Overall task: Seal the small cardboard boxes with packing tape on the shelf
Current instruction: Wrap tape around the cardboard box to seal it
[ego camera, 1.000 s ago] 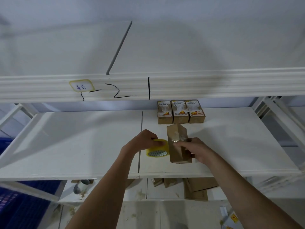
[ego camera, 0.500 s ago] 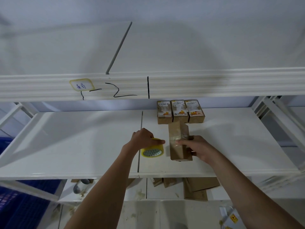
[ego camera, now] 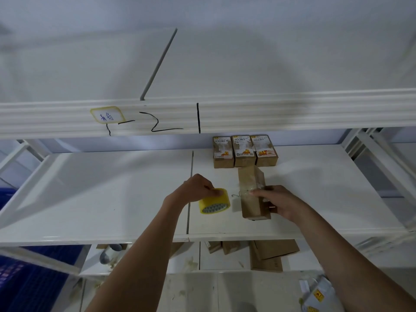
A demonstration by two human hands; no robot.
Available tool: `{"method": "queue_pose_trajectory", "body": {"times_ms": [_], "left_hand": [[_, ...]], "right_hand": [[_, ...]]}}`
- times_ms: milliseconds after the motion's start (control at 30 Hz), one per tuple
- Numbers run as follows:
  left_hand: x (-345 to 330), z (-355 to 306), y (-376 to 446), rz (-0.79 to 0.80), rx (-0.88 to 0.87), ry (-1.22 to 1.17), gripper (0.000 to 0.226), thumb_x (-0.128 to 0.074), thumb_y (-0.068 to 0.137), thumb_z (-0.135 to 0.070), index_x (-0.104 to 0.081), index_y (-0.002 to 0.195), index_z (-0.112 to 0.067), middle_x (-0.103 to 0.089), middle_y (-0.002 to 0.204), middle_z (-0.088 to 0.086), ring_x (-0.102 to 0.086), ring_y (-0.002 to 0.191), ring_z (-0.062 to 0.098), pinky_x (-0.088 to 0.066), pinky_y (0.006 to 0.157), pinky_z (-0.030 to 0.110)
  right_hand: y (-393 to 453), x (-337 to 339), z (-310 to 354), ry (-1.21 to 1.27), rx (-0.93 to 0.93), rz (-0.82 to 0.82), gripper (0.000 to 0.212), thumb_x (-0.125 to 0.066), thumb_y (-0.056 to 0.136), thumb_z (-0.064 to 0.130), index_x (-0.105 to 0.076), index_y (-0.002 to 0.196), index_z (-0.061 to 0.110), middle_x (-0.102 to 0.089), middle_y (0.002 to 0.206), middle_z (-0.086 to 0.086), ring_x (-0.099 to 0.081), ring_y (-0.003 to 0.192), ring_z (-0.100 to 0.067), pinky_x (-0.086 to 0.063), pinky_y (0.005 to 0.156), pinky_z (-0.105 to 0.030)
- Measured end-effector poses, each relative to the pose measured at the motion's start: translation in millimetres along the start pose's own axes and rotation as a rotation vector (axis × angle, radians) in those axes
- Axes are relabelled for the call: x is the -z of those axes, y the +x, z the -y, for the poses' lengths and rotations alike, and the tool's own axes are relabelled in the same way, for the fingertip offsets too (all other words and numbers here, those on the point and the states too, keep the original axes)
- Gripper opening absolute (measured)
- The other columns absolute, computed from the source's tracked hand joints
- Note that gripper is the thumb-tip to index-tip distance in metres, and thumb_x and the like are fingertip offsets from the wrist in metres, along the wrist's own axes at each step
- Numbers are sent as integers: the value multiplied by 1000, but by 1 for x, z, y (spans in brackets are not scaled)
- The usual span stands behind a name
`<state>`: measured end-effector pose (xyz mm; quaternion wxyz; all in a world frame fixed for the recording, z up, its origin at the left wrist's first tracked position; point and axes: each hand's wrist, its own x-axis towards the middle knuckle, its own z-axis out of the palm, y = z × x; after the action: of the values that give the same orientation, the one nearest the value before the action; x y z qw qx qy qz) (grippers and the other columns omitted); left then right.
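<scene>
Small cardboard box [ego camera: 253, 194] lies on the white shelf [ego camera: 112, 188] just right of the panel seam, nearer the front edge than the back; long axis runs front-to-back, far end tipped slightly right and pointing at the labelled row. Clear tape strip [ego camera: 244, 192] glints across its top, a loose end hanging off the left side, so this seal looks partly laid, not yet pressed down or cut free. Right hand [ego camera: 276, 202] grips the box at its right side, fingertips on the tape. Left hand [ego camera: 197, 188] grips the yellow tape roll [ego camera: 213, 201], just left of the box. Three labelled boxes [ego camera: 245, 150] sit side by side at the back edge, apparently finished; how many remain can't be told.
</scene>
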<state>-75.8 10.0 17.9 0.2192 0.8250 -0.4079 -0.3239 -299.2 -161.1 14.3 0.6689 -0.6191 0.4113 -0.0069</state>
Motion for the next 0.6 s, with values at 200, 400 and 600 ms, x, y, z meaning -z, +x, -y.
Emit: {"method": "queue_pose_trajectory", "body": {"times_ms": [200, 400, 600], "left_hand": [[-1, -5, -1, -83, 30, 242, 46, -65, 83, -65, -73, 84, -20, -66, 80, -6, -62, 79, 13, -49, 89, 34], [-2, -9, 1, -56, 53, 202, 52, -68, 80, -66, -76, 89, -16, -67, 82, -4, -65, 83, 16, -53, 90, 36], [-5, -17, 3, -45, -2, 126, 49, -72, 78, -63, -77, 86, -15, -69, 82, -1, -68, 83, 18, -57, 78, 32]], "right_hand": [[-5, -2, 3, 46, 31, 41, 50, -82, 78, 31, -68, 120, 10, -76, 107, -7, -69, 105, -27, -56, 95, -40], [-13, -13, 4, 187, 63, 133, 50, -77, 81, 26, -64, 127, 11, -74, 114, -10, -70, 107, -28, -56, 88, -36], [-16, -31, 5, 341, 51, 218, 47, -71, 80, 26, -66, 124, 9, -73, 114, -13, -69, 104, -29, -57, 82, -36]]}}
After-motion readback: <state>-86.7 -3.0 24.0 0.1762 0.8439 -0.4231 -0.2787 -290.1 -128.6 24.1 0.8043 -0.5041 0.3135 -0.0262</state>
